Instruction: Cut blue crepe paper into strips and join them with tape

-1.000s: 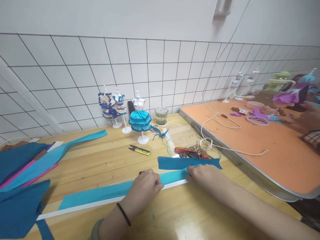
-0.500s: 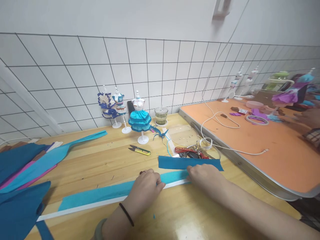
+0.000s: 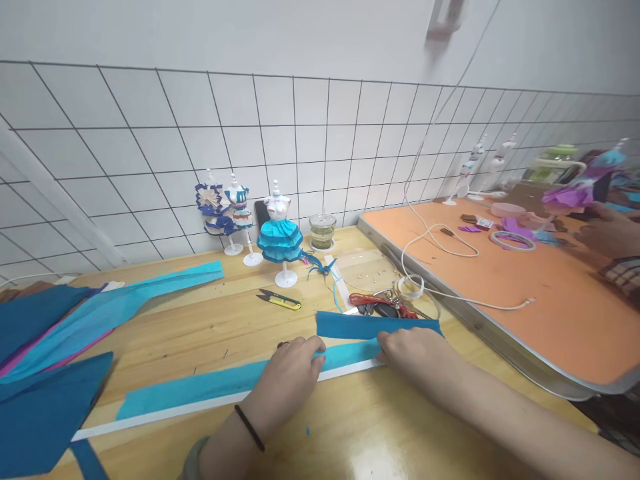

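A long turquoise crepe paper strip (image 3: 200, 387) lies across the wooden table, with white tape (image 3: 165, 417) along its near edge. Over the strip's middle, my left hand (image 3: 293, 370) has its fingers curled, thumb and index finger pinching at the taped edge. My right hand (image 3: 413, 350) is closed at the strip's right part; its fingertips are mostly hidden under the hand. Just behind it lies a darker blue strip (image 3: 360, 326). Yellow thread snips (image 3: 279, 300) rest farther back, near a small dress form (image 3: 280, 233) in a turquoise ruffled skirt.
Blue and pink sheets (image 3: 45, 413) pile up at the left. Two more dress forms (image 3: 239, 213), a lidded glass cup (image 3: 323, 231) and a bunch of keys (image 3: 385, 307) stand or lie behind. An orange-topped table (image 3: 500, 287) adjoins at right, where another person's hand (image 3: 607, 230) shows.
My left hand shifts slightly along the strip's edge, its thumb and index finger rising a little. My right hand stays nearly in place. The sheets at left lie a little differently.
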Tool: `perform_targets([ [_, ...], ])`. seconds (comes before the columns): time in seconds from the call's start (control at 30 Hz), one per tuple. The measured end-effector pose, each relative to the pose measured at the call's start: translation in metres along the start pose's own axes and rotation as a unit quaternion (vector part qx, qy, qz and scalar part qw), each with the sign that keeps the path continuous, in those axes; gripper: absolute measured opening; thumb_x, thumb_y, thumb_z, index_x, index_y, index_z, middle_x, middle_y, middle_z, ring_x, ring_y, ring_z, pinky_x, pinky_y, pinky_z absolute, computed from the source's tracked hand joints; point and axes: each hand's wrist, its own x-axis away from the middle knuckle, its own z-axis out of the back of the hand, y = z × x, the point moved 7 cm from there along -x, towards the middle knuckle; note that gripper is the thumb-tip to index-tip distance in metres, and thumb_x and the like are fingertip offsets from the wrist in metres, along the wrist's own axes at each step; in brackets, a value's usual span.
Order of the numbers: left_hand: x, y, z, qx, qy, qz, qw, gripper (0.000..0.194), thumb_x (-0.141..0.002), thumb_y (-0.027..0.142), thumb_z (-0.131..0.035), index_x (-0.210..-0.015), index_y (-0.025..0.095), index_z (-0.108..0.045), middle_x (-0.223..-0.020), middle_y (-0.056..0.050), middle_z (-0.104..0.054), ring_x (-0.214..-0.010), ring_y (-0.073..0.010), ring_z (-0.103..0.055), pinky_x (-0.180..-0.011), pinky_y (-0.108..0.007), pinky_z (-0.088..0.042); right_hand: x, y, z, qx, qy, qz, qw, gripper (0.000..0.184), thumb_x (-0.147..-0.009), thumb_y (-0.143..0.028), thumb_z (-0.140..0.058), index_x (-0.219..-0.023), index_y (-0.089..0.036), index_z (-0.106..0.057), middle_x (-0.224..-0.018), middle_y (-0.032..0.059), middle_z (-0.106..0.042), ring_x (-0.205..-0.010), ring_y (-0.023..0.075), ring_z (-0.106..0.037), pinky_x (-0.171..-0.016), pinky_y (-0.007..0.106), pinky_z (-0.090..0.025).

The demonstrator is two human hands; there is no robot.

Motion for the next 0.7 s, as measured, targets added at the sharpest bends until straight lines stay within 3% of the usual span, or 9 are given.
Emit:
perform_targets([
  [0.23, -0.006, 0.001, 0.003, -0.047, -0.011, 0.003, 0.999, 0.02, -0.078, 0.019, -0.043, -0.089, 0.021, -0.06, -0.09, -0.002, -0.065, -0.084, -0.0176, -0.057, -0.071, -0.025, -0.039, -0.004, -0.001, 0.002, 0.0, 0.0, 0.001, 1.0, 0.018, -0.083, -0.016, -0.05, -0.083, -0.012, -0.067, -0.075, 0.0138, -0.071, -0.072, 0.028, -0.068, -0.05, 0.027, -0.043],
  [0.43, -0.037, 0.02, -0.012, -0.074, -0.045, -0.066, 0.994, 0.011, -0.071, 0.031, -0.06, -0.079, 0.024, -0.064, -0.076, 0.0, -0.066, -0.075, -0.0174, -0.059, -0.061, -0.023, -0.036, 0.0, -0.003, -0.003, 0.003, 0.005, 0.012, 1.0, 0.02, -0.08, -0.009, -0.047, -0.083, -0.011, -0.067, -0.074, 0.0139, -0.071, -0.07, 0.0275, -0.068, -0.049, 0.027, -0.041],
  [0.7, -0.071, 0.045, -0.026, -0.102, -0.059, -0.123, 0.985, 0.019, -0.065, 0.04, -0.066, -0.064, 0.022, -0.062, -0.068, -0.001, -0.065, -0.068, -0.019, -0.06, -0.055, -0.024, -0.034, 0.002, 0.0, 0.003, -0.012, 0.039, 0.019, 0.999, 0.023, -0.07, 0.002, -0.049, -0.075, -0.012, -0.067, -0.066, 0.0099, -0.07, -0.064, 0.0243, -0.068, -0.046, 0.023, -0.04],
])
